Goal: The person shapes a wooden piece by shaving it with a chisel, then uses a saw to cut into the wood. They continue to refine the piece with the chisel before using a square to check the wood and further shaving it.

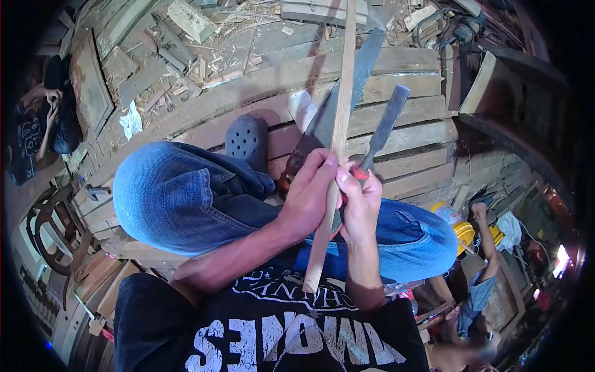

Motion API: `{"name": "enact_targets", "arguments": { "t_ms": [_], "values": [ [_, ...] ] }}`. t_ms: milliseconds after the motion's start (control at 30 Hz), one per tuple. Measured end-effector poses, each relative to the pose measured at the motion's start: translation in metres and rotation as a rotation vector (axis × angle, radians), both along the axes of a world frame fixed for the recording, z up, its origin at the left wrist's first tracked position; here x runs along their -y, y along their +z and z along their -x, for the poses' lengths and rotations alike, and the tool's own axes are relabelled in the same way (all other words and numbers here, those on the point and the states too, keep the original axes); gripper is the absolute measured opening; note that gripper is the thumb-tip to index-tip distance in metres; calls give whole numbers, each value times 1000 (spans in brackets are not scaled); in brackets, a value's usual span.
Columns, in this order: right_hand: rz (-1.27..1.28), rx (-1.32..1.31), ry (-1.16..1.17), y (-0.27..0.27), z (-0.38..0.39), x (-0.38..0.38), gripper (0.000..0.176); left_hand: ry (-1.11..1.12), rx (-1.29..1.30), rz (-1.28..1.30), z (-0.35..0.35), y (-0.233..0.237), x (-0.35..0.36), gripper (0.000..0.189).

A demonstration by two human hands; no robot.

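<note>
A long thin wooden strip (342,118) runs from the top of the view down to my shirt. My left hand (310,195) is closed round the strip at its middle. Beside it, my right hand (361,208) pinches the strip with the thumb and also holds a wide chisel (388,121), whose blade points up and to the right. The chisel's red and green handle is partly hidden by my fingers. Behind the strip a handsaw (365,68) lies slanted, its handle near my left hand and partly covered.
Wooden slats (396,139) lie under my legs. Offcuts and shavings litter the floor at the top left. A hammer (96,192) is on the left, a yellow bucket (455,223) on the right, and a coiled cable (434,25) at top right. Other people are at both sides.
</note>
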State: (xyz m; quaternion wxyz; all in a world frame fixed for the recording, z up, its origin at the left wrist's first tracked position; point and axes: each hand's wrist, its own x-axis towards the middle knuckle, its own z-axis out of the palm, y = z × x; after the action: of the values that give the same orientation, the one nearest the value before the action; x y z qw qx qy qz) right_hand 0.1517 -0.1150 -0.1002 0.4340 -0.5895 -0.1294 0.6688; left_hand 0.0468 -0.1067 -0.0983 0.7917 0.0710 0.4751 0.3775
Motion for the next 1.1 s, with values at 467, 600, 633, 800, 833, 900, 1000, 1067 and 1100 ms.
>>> {"name": "enact_targets", "arguments": {
  "t_ms": [467, 600, 633, 800, 833, 900, 1000, 1067, 1100],
  "values": [
    [78, 389, 254, 46, -28, 34, 42, -83, -113, 158, -2, 7, -5, 37],
    [50, 411, 337, 65, -22, 32, 52, -139, 18, 254, 3, 13, -11, 56],
    [45, 409, 377, 70, -22, 30, 56, -129, 60, 263, 4, 11, -10, 57],
    [189, 529, 648, 106, -16, 6, 57, -136, 81, 289, 4, 5, -7, 57],
    [142, 561, 671, 103, -14, 9, 56, -131, 67, 274, 2, 5, -7, 56],
    [97, 596, 693, 101, -11, 11, 55, -140, 22, 257, 0, 1, -6, 55],
    [74, 640, 824, 102, -7, 11, 54, -142, -52, 232, -3, 1, -4, 47],
    [93, 655, 835, 103, -3, 12, 54, -111, -101, 201, -5, 2, -6, 39],
    [89, 664, 838, 104, -3, 10, 53, -128, -124, 187, -5, 1, -4, 36]
  ]
}}
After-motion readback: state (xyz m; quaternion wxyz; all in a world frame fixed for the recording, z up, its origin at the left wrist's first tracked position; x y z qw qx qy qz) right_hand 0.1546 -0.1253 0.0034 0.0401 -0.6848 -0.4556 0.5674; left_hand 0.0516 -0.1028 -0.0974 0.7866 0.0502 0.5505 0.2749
